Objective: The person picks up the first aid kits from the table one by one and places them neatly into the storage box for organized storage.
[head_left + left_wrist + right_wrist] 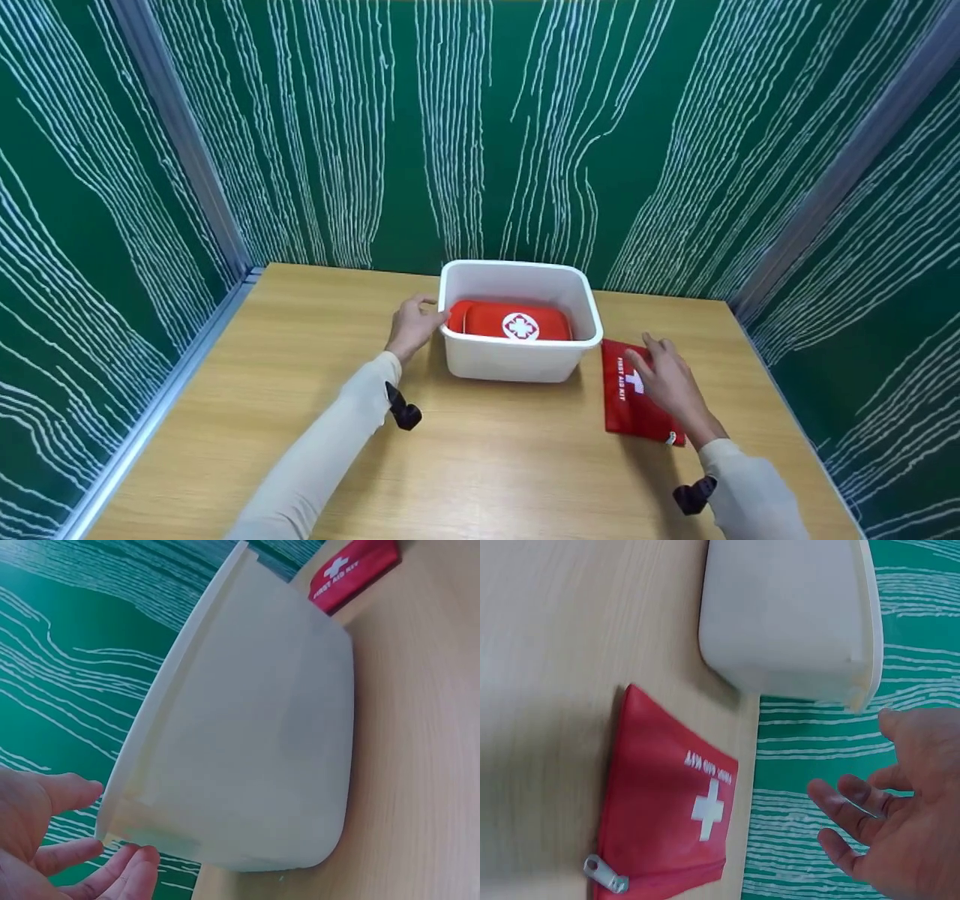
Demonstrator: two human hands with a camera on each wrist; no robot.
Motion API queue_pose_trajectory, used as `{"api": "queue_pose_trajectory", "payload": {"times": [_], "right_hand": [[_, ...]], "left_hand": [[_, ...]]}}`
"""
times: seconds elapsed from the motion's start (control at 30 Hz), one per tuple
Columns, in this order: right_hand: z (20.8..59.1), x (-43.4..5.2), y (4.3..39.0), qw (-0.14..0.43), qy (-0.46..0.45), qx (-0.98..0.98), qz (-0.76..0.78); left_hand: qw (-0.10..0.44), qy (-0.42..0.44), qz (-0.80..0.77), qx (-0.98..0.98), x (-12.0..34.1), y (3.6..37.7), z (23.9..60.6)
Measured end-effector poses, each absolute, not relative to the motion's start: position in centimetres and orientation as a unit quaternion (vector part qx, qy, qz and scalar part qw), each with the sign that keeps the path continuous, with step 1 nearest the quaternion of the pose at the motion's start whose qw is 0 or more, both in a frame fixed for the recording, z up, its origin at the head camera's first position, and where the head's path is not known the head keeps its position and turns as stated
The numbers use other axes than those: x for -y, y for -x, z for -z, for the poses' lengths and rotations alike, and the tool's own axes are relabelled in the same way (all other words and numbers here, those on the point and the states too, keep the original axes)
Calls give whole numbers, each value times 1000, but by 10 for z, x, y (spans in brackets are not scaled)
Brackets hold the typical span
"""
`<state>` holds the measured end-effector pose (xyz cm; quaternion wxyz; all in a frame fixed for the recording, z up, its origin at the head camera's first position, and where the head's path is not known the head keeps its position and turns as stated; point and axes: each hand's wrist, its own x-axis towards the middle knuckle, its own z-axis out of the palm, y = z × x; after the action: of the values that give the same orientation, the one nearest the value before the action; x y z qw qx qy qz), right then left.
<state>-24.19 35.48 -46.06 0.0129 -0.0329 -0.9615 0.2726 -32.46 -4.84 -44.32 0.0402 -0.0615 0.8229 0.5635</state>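
Observation:
A white plastic bin (517,361) stands on the table, holding a red first aid case (487,319) with a white round cross emblem. My left hand (415,324) is at the bin's left rim. In the left wrist view, its thumb and loosely extended fingers (67,853) lie right at the rim's corner. To the right of the bin lies a flat red zip pouch (619,416) marked FIRST AID KIT with a white cross. Over this pouch my right hand (673,379) hovers with relaxed, spread fingers, holding nothing. The right wrist view places that hand near the bin's rim, apart from it.
The wooden table (480,465) meets green walls (510,150) with white wavy lines behind and on both sides. A metal rail (161,394) runs along the left table edge. Each sleeve carries a small black wrist mount (405,411).

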Motion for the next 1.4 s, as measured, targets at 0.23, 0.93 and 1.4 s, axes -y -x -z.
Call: {"api": "queue_pose_trajectory", "payload": {"times": [0.23,0.93,1.4], "right_hand": [[464,-367,233,1,66,959,-276],[496,-397,207,-20,134,961,-243],[516,-410,194,-102,234,929,-269]], "left_hand": [[39,67,-573,-816,50,323,448],[46,64,-609,-789,48,321,454],[54,59,-620,-780,42,319,450]]}}
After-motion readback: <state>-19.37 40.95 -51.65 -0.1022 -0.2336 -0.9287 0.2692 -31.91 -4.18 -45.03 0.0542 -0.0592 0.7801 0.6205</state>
